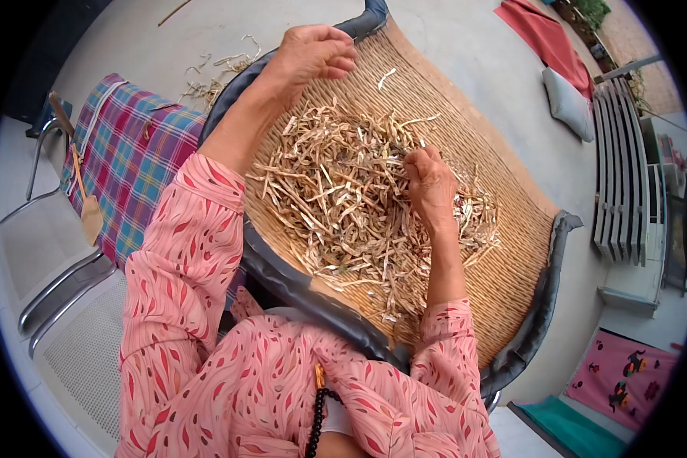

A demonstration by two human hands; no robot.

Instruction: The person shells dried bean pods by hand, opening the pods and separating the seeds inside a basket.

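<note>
A heap of dry, straw-coloured pods and husks [351, 191] covers the middle of a large woven tray [504, 206] with dark wrapped edging. My left hand [317, 55] is raised over the tray's far left edge, apart from the heap. Its fingers curl together, and whatever they may hold is hidden. At the right part of the heap is my right hand [433, 187], closed with thumb and fingers bunched. A pale scrap shows by its fingertips, but I cannot make out what is inside. A single pale pod [387, 78] appears against the upper part of the tray.
Loose husks [214, 80] lie on the floor beyond the tray's left side. A metal chair [84, 343] and a checked cloth [141, 145] stand at left. To the right are a pale cushion [569, 103], a red cloth [546, 38] and a slatted metal piece [620, 168].
</note>
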